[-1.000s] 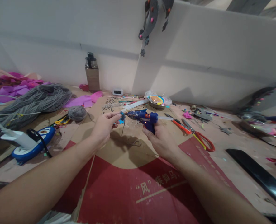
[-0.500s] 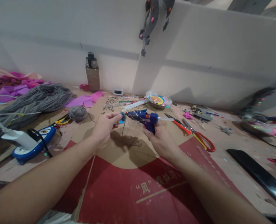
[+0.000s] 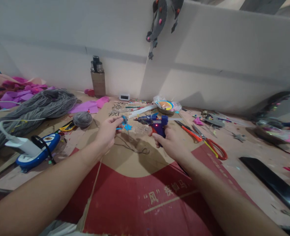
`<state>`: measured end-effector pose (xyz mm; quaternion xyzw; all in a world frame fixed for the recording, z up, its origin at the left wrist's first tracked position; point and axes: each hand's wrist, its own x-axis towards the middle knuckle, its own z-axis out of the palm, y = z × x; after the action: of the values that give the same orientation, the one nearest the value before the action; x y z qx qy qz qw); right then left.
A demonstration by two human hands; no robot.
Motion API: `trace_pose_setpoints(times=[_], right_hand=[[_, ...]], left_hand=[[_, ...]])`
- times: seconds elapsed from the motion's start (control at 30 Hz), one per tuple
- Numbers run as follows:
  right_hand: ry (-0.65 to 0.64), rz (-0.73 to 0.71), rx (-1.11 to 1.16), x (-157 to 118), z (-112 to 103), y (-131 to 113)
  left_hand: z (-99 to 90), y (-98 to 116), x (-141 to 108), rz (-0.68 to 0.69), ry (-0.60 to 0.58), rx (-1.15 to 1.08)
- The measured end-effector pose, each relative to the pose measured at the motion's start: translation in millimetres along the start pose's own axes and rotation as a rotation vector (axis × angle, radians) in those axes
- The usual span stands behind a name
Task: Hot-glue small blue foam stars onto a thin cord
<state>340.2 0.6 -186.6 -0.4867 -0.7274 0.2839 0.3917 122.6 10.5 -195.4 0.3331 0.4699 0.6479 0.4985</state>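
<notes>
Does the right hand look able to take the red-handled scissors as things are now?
Probably not while the right hand grips the glue gun; otherwise, the red-handled scissors lie openly to its right.

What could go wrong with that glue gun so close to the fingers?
The right hand grips the glue gun with its nozzle pointing toward the left hand. Its red light is lit, so if the tip is hot, a slip might burn those fingertips.
The gray yarn hanging from the small blue piece pinched there could snag or catch stray glue.
Drips might also mark the cardboard below.
</notes>
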Motion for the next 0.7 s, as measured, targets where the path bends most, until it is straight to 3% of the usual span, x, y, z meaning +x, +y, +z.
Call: trace_pose_setpoints(times=[0.1,0.17,0.23,0.3,0.37,0.43,0.5,0.6,0.7], right_hand=[[-0.064,0.274,0.150,14,-3,18],[-0.077,0.351,0.070,23,-12,30],[-0.066,0.321,-0.152,30,-24,37],[0.076,0.210,-0.402,31,-35,35],[0.251,0.062,-0.516,26,-36,23],[0.276,-0.075,-0.418,19,-25,4],[0.128,-0.107,-0.147,12,-2,-15],[-0.072,0.013,0.269,11,36,-31],[-0.095,0.086,0.379,15,57,-30]], left_hand=[[-0.4,-2,2,0.010,-0.006,0.011],[1.8,-1,0,0.012,-0.050,0.030],[4.8,0,-5,0.004,-0.091,0.058],[7.5,1,-9,0.012,-0.117,0.096],[9.3,1,-13,0.062,-0.135,0.141],[10.4,1,-15,0.134,-0.165,0.190],[11.1,0,-17,0.192,-0.199,0.227],[11.6,0,-20,0.243,-0.229,0.260],[11.7,1,-23,0.246,-0.231,0.242]])
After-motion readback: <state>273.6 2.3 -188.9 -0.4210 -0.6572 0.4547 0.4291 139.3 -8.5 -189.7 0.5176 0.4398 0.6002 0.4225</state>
